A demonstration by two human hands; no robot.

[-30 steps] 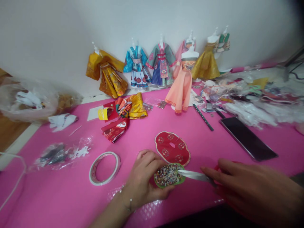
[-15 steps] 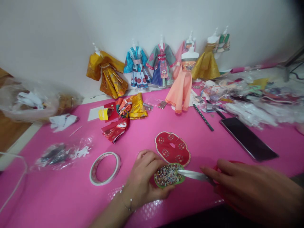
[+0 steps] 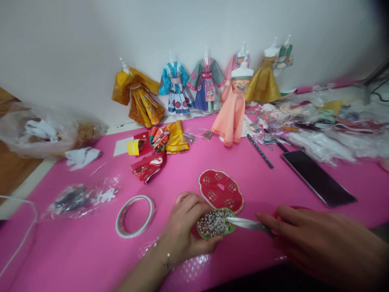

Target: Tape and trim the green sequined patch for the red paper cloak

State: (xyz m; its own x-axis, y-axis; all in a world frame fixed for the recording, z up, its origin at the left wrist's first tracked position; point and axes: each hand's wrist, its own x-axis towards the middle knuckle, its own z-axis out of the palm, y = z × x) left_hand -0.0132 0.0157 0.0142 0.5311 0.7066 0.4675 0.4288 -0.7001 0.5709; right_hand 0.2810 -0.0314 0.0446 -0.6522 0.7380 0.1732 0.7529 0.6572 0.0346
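Note:
Between the thumb and fingers of my left hand [image 3: 190, 227] is a small green-rimmed container [image 3: 212, 224] full of tiny multicoloured beads. My right hand [image 3: 316, 235] is closed round the red handles of a pair of scissors [image 3: 251, 224]. The blades look shut, and their tip reaches the beads at the container's right side. Just beyond the container lies a flat red patterned cloth piece [image 3: 221, 188] with a pale beaded edge and a small slit in its middle. A roll of tape [image 3: 135, 216] rests to the left of my left hand.
Several small dress forms in doll clothes, such as a peach gown [image 3: 232, 117], stand along the wall. A phone [image 3: 317, 178] and a dark dotted pen [image 3: 259, 151] lie at right, near plastic bags [image 3: 328, 146]. Folded red cloth [image 3: 148, 167] and a small bag [image 3: 75, 198] lie at left.
Hardly anything differs. The scissor tip stays at the beads, and both hands keep their hold. The whole view has shifted very slightly.

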